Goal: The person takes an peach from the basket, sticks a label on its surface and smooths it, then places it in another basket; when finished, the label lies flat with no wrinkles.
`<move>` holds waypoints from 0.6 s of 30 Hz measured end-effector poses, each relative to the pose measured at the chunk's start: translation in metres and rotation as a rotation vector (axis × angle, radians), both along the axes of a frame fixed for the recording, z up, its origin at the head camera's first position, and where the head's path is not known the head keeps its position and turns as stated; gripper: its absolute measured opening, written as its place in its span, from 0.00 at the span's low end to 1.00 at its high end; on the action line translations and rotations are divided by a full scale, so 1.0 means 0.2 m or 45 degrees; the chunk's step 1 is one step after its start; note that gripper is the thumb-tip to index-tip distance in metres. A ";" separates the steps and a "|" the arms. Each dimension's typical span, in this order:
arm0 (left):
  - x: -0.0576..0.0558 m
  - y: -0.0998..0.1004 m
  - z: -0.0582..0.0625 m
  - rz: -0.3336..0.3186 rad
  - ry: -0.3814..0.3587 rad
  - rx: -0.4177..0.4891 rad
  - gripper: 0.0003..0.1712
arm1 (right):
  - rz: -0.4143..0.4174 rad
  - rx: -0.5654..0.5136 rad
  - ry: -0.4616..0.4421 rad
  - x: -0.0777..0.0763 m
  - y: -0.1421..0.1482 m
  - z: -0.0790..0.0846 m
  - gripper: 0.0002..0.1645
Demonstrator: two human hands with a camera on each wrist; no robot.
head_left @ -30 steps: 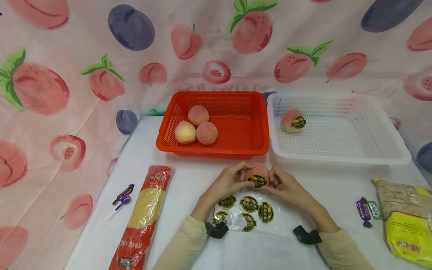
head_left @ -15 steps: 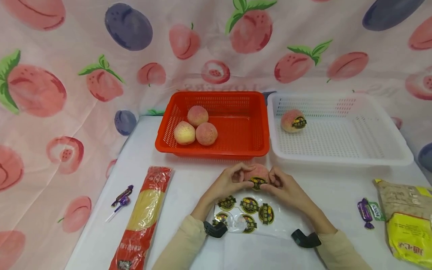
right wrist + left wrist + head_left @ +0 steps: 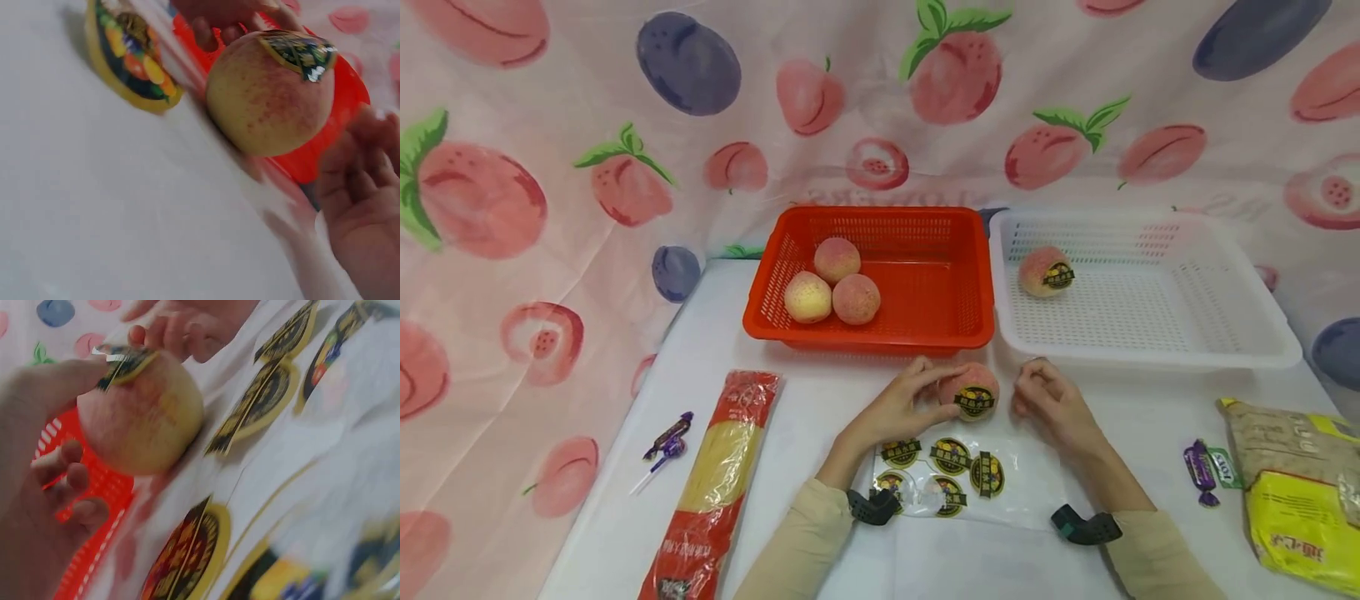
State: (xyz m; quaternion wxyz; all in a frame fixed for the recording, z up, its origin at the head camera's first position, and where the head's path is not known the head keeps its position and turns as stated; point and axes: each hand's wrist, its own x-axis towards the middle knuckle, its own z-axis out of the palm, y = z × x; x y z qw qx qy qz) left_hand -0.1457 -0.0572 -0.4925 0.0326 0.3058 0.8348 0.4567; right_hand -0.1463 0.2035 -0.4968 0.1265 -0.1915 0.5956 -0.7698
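The left hand (image 3: 898, 408) holds a round pink-yellow peach (image 3: 976, 375) between thumb and fingers, near the red plastic basket (image 3: 925, 292); its black-and-gold sticker (image 3: 975, 402) is beside the thumb tip. The right hand (image 3: 1060, 408), fingers bent, is apart from the peach; whether it pinches anything, I cannot tell.

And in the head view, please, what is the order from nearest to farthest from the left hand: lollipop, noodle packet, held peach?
1. Held peach, in the left hand.
2. Noodle packet, to the hand's left.
3. Lollipop, left beyond the packet.
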 end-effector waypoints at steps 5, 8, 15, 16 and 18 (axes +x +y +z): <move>0.00 0.05 -0.01 0.107 0.039 -0.024 0.34 | -0.383 -0.833 -0.338 -0.01 0.13 -0.03 0.17; 0.00 0.08 -0.03 0.118 0.000 0.024 0.34 | -0.685 -1.130 -0.424 -0.02 0.20 -0.02 0.16; -0.01 0.14 -0.05 0.246 -0.055 0.101 0.37 | -1.134 -1.409 -0.516 -0.09 0.30 0.13 0.18; -0.01 0.14 -0.06 0.264 -0.066 0.104 0.37 | -1.167 -1.435 -0.519 -0.11 0.30 0.15 0.19; -0.01 0.15 -0.06 0.293 -0.067 0.096 0.38 | -1.249 -1.474 -0.516 -0.12 0.30 0.20 0.20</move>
